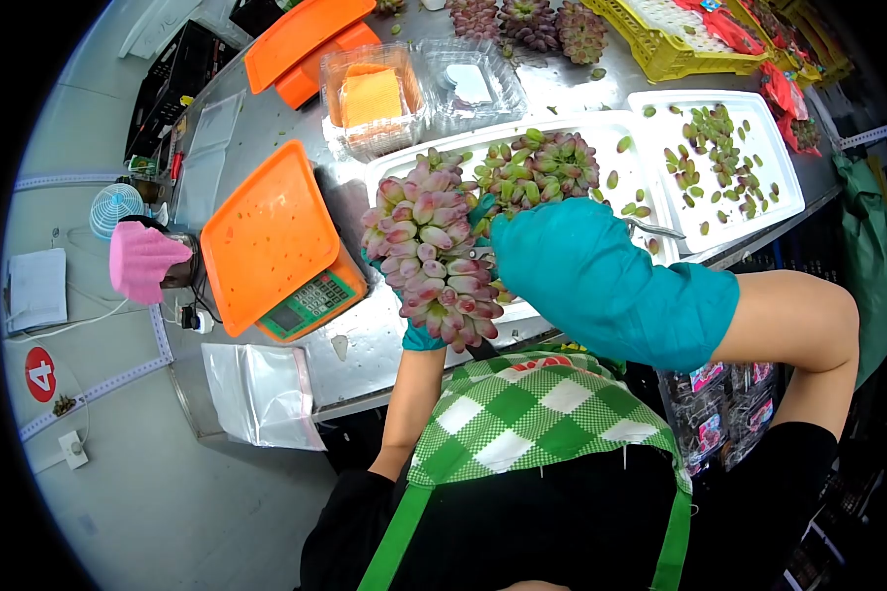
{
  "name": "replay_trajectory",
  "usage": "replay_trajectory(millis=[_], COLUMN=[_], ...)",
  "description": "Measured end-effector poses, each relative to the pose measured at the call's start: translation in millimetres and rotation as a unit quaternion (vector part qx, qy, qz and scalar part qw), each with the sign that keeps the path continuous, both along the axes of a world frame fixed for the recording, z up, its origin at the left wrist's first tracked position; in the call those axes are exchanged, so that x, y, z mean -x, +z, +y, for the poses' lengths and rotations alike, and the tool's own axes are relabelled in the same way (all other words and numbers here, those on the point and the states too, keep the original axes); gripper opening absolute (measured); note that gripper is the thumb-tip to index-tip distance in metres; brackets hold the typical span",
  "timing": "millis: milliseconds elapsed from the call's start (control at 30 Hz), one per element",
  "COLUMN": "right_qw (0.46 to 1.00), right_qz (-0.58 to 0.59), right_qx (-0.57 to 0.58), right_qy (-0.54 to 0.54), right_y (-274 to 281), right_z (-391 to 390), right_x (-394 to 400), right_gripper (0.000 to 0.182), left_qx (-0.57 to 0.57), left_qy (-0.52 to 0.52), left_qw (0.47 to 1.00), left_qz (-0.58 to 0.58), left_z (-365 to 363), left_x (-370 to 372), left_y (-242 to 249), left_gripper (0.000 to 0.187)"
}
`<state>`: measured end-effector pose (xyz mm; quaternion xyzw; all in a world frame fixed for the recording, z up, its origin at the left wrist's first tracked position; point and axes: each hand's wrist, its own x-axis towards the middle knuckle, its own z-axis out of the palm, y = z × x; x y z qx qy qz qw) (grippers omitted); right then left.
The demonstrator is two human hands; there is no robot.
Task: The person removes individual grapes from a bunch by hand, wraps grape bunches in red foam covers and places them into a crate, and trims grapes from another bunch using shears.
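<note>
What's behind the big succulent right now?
Teal-gloved parts of the left hand show at the edges of the succulent, and the white tray extends out beyond it. The left fingers and the tray's near-left corner are mostly covered, so I can't tell the grip.

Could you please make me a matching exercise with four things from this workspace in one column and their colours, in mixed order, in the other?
Things
1. Held succulent
2. Weighing scale
3. Apron
4. Small fan

Colours
A. Light blue
B. Green and white checks
C. Pink and pale green
D. Orange top, green keypad panel

Right pairs: 1-C, 2-D, 3-B, 4-A
</note>
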<state>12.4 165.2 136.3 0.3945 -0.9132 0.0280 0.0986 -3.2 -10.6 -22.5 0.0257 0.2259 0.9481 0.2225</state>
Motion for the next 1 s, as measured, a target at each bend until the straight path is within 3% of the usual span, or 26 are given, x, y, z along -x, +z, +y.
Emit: replay_trajectory(millis=[300, 467, 567, 767, 867, 1000], right_qw=[0.999, 0.995, 0.997, 0.992, 0.995, 0.998], right_qz=[0.011, -0.053, -0.07, 0.038, -0.034, 0.016], right_qx=[-0.031, -0.087, -0.023, -0.094, -0.076, -0.039], right_qy=[-0.01, -0.024, -0.014, -0.076, -0.063, -0.053], right_y=[-8.4, 3.4, 0.9, -4.7, -2.8, -12.9], right_z=[2.2, 2.4, 9.8, 7.9, 10.7, 7.2], right_x=[0.1, -4.4, -6.2, -14.9, -10.2, -9.0], right_gripper=[0.017, 0.02, 0.023, 0.017, 0.013, 0.014], left_qx=[-0.008, -0.014, -0.019, -0.03, -0.038, -0.048], left_qy=[-0.022, -0.033, -0.041, -0.058, -0.072, -0.092], left_qw=[1.0, 0.999, 0.999, 0.998, 0.997, 0.995], left_qz=[-0.001, -0.001, 0.001, 0.008, 0.01, 0.015], left_z=[0.5, 1.4, 1.3, 1.8, 2.4, 1.4], left_x=[-3.8, -5.7, -5.8, -6.2, -6.4, -9.5], left_y=[-1.6, -1.9, -2.2, -1.4, -2.7, -3.3], left_gripper=[0.064, 0.063, 0.063, 0.062, 0.062, 0.062])
